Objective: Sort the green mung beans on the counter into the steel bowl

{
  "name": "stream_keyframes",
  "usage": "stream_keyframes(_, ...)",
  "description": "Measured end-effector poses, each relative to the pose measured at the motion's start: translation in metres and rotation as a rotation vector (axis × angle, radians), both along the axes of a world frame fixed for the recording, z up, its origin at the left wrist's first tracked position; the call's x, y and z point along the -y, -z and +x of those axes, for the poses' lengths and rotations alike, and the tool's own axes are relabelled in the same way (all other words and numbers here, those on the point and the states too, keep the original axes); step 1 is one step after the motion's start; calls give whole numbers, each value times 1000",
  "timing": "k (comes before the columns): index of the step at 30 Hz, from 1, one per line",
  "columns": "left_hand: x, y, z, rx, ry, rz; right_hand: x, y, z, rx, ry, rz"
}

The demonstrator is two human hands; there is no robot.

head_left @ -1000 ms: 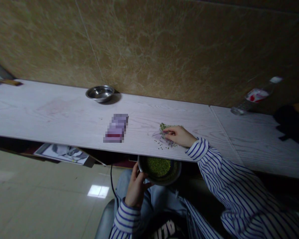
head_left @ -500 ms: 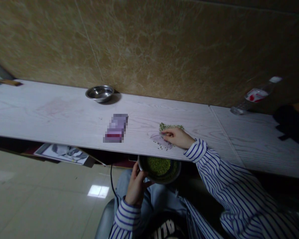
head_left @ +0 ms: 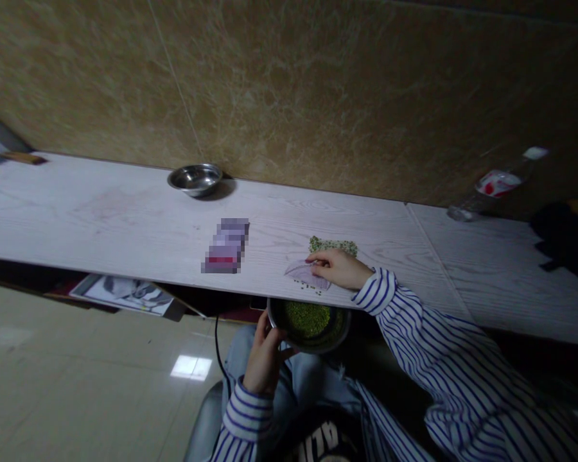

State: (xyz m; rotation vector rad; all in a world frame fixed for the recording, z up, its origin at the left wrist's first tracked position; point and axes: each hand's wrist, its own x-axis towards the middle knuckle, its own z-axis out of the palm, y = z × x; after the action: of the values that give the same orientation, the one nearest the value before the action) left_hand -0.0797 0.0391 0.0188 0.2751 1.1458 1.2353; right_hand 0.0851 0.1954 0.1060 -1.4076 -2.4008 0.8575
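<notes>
Left hand [head_left: 262, 362] clamps round silver metal bowl [head_left: 340, 337] of small green beans [head_left: 308, 319], tucked under white wood-grain surface [head_left: 270, 215], likely to steady it; right hand [head_left: 340, 268], fingertips together, seems to pinch thin pale-purple sheet [head_left: 299, 272] beside loose beans [head_left: 334, 244].

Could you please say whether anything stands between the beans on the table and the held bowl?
Yes: the right hand and a purplish sheet lie between the far patch of beans and the bowl.

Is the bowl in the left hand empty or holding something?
Not empty: the bowl, held by the left hand, shows many green grains inside.
</notes>
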Motion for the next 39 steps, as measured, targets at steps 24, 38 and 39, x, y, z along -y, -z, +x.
stream_keyframes(24,30,15,-13,-75,-116,-126,26,-4,17,-276,105,29)
stream_keyframes(38,43,9,-8,-118,-7,-144,24,-4,46,-505,257,82)
stream_keyframes(39,42,8,-10,-118,-4,-136,24,-3,48,-515,271,88)
